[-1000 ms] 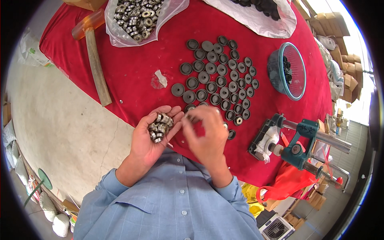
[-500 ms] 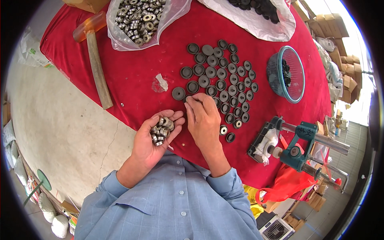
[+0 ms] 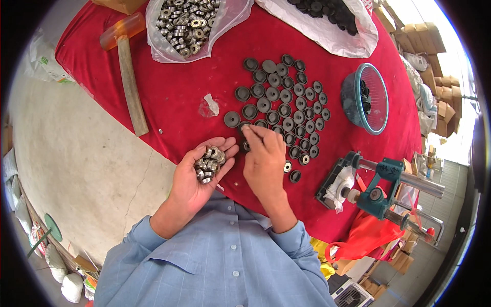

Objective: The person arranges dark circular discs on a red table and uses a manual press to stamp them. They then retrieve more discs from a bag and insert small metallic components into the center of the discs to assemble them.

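My left hand [image 3: 190, 176] is cupped palm up, with several shiny steel ball bearings [image 3: 209, 165] heaped in it. To its right, my right hand [image 3: 266, 161] points its pinched fingertips down onto a round black cap [image 3: 244, 124] at the near left of a spread of similar caps; whatever the fingertips hold is hidden. Many black caps [image 3: 273, 94] lie in loose rows on the red cloth. Near my right wrist, one cap has a bearing [image 3: 305, 159] sitting in it, and a second bearing [image 3: 288, 167] shows close by.
A plastic bag of bearings [image 3: 186, 25] and a white sack of black parts [image 3: 353, 43] lie at the far side. A mallet [image 3: 130, 84] rests at left. At right are a blue basket [image 3: 350, 102] and a green hand press [image 3: 376, 194]. The red cloth's edge [image 3: 115, 120] runs along the left.
My right fingertips have shifted slightly right and onto a black cap. My left hand stays cupped around the bearings. The whole view has shifted a little.
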### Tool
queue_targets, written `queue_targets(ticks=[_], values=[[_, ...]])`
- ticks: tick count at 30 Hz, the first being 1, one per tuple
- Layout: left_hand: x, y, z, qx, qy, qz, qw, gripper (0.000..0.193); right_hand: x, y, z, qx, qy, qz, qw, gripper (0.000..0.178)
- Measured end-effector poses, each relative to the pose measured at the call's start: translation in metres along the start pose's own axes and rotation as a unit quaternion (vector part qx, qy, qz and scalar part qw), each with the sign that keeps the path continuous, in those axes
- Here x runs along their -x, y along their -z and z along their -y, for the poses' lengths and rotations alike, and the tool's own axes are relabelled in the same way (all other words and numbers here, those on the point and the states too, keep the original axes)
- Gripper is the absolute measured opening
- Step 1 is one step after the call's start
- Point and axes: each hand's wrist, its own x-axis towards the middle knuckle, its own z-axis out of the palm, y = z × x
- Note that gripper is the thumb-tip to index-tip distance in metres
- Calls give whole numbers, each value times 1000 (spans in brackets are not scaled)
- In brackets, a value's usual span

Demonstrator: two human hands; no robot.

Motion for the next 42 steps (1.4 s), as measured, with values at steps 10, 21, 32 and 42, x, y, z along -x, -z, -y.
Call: queue_targets(ticks=[10,21,32,42], values=[[-3,5,-4,8,-11,36,999,47,10,-1,28,-133,43,49,989,39],[-4,13,-4,26,-3,33,999,44,3,-3,32,-172,-3,45,984,34],[-2,11,-7,43,22,21,999,43,-38,-30,-2,-50,46,-94,993,26],[1,14,-4,15,3,5,1000,44,-38,-37,-7,-59,69,-82,993,20]])
